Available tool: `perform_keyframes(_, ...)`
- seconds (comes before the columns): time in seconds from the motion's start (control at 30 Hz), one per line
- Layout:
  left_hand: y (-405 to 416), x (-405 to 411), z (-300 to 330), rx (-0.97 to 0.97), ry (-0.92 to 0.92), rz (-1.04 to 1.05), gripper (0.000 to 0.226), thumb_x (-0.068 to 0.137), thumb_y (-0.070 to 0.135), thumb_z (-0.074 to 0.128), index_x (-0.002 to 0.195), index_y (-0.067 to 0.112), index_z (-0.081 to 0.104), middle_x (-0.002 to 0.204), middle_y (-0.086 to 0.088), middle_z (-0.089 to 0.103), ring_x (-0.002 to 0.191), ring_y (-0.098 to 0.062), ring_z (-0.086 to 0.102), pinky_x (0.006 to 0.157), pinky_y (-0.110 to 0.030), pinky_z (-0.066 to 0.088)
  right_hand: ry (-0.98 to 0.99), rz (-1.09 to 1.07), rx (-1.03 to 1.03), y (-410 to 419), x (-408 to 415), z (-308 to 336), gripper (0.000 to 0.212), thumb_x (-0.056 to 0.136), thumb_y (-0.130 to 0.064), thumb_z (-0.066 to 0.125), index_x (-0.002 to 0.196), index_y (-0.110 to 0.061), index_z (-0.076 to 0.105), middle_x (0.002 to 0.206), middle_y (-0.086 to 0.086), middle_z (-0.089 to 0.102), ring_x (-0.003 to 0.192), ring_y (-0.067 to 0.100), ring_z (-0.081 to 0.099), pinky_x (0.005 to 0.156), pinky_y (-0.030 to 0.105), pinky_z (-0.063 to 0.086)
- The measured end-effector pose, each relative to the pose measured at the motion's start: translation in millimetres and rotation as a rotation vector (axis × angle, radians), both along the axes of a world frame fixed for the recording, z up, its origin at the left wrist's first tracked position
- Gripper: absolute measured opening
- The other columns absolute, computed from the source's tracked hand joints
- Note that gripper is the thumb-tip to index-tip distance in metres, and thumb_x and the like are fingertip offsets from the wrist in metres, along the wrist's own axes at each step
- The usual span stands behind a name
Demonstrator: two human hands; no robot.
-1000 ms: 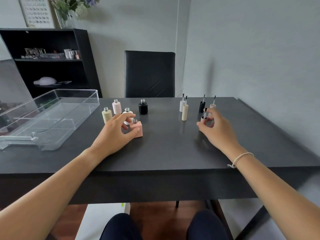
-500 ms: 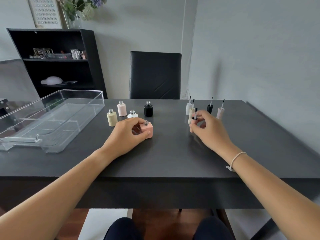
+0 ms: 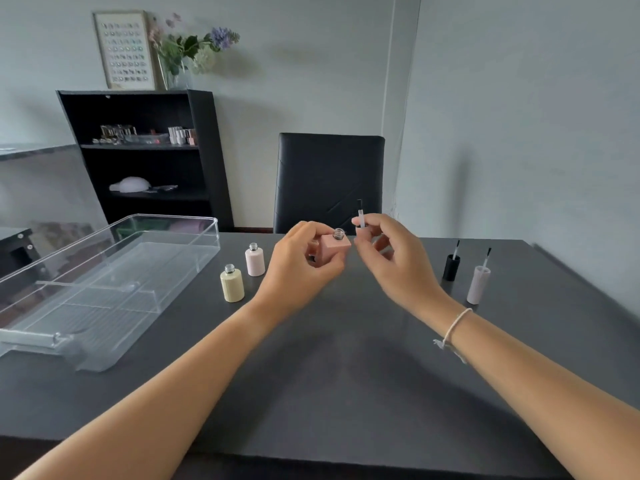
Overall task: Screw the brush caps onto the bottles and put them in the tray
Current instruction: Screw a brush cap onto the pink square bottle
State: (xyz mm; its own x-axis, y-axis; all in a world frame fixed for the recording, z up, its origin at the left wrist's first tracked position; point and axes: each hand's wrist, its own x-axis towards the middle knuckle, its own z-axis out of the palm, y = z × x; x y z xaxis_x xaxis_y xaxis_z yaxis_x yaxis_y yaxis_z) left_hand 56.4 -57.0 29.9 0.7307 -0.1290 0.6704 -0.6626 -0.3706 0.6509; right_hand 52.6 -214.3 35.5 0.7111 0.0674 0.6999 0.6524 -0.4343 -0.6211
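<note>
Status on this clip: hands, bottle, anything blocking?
Left hand holds pink square bottle, uncapped. Right hand holds brush cap, brush up. Nothing blocking.

No text, brand, number or sign could be read. The framed chart [image 3: 124, 50] on top of the black shelf [image 3: 138, 157] carried rows of small marks, too small to tell as letters or figures. The yellow bottle [image 3: 232, 284], the pale pink bottle [image 3: 255, 260] and the square pink bottle [image 3: 333, 249] showed plain sides with no label, as did the clear tray [image 3: 104, 289].
</note>
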Motion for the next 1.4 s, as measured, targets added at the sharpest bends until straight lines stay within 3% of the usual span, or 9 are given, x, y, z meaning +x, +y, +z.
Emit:
perform_keyframes(0.13, -0.6, 7.3, 0.1, -0.05, -0.026, 0.034, 0.035, 0.076, 0.013, 0.067, 0.086, 0.043, 0.054, 0.091, 0.015, 0.057, 0.081, -0.002, 0.056, 0.067, -0.01, 0.047, 0.011, 0.064, 0.088, -4.5, -3.5, -0.9, 0.026, 0.094, -0.015, 0.048, 0.115, -0.025, 0.058, 0.082, 0.005, 0.053, 0.072, 0.018, 0.05, 0.066, 0.043, 0.052)
perform_keyframes(0.3, 7.1, 19.0, -3.8, -0.014, -0.078, 0.06, 0.028, 0.075, 0.018, 0.066, 0.09, 0.04, 0.06, 0.089, 0.014, 0.052, 0.079, -0.004, 0.053, 0.062, -0.014, 0.047, 0.042, 0.157, 0.078, -17.9, -5.6, 0.5, 0.03, 0.088, -0.021, 0.053, 0.116, -0.03, 0.055, 0.08, -0.003, 0.053, 0.069, 0.013, 0.055, 0.06, 0.021, 0.051)
perform_keyframes(0.43, 10.9, 18.1, -3.3, 0.045, -0.135, 0.054, 0.025, 0.075, 0.022, 0.066, 0.096, 0.036, 0.063, 0.09, 0.013, 0.053, 0.079, -0.004, 0.054, 0.058, -0.015, 0.046, 0.064, 0.13, 0.092, -19.5, -6.7, 3.4, 0.02, 0.078, -0.024, 0.059, 0.094, -0.034, 0.053, 0.081, -0.013, 0.057, 0.078, 0.015, 0.056, 0.069, 0.034, 0.053)
perform_keyframes(0.53, 14.4, 18.5, -4.1, 0.043, -0.132, 0.062, 0.027, 0.076, 0.022, 0.066, 0.098, 0.035, 0.062, 0.094, 0.011, 0.056, 0.081, -0.002, 0.055, 0.061, -0.016, 0.047, 0.048, 0.128, 0.112, -18.8, -6.9, 3.5, 0.015, 0.079, -0.021, 0.059, 0.089, -0.031, 0.054, 0.078, -0.019, 0.06, 0.08, 0.012, 0.056, 0.072, 0.044, 0.053)
perform_keyframes(0.73, 15.5, 17.7, -6.9, 0.033, -0.131, 0.064, 0.026, 0.076, 0.017, 0.069, 0.101, 0.024, 0.066, 0.098, 0.01, 0.06, 0.08, -0.005, 0.057, 0.064, -0.018, 0.048, 0.04, 0.107, 0.163, -20.7, -8.5, 5.4, 0.011, 0.083, -0.021, 0.056, 0.089, -0.03, 0.056, 0.076, -0.016, 0.065, 0.073, 0.005, 0.057, 0.065, 0.041, 0.054)
perform_keyframes(0.93, 15.0, 18.4, -8.6, 0.063, -0.143, 0.059, 0.025, 0.077, 0.016, 0.069, 0.101, 0.024, 0.065, 0.097, 0.018, 0.057, 0.079, -0.003, 0.056, 0.064, -0.012, 0.046, 0.06, 0.076, 0.148, -19.1, -8.6, 4.3, 0.01, 0.083, -0.021, 0.056, 0.087, -0.03, 0.056, 0.079, -0.023, 0.067, 0.072, 0.003, 0.057, 0.062, 0.037, 0.052)
perform_keyframes(1.27, 14.5, 20.5, -12.6, 0.094, -0.154, 0.048, 0.028, 0.079, 0.015, 0.069, 0.103, 0.028, 0.064, 0.098, 0.013, 0.057, 0.082, -0.003, 0.054, 0.065, -0.011, 0.046, 0.074, 0.051, 0.123, -19.1, -7.4, 4.4, 0.007, 0.083, -0.02, 0.054, 0.09, -0.019, 0.057, 0.083, -0.014, 0.068, 0.076, 0.012, 0.057, 0.063, 0.04, 0.052)
perform_keyframes(1.4, 14.5, 20.8, -13.1, 0.101, -0.146, 0.05, 0.027, 0.079, 0.015, 0.069, 0.104, 0.025, 0.065, 0.098, 0.012, 0.056, 0.082, -0.003, 0.054, 0.064, -0.011, 0.045, 0.07, 0.057, 0.116, -19.1, -7.6, 4.5, 0.006, 0.082, -0.02, 0.054, 0.086, -0.025, 0.056, 0.084, -0.013, 0.068, 0.075, 0.011, 0.057, 0.063, 0.039, 0.052)
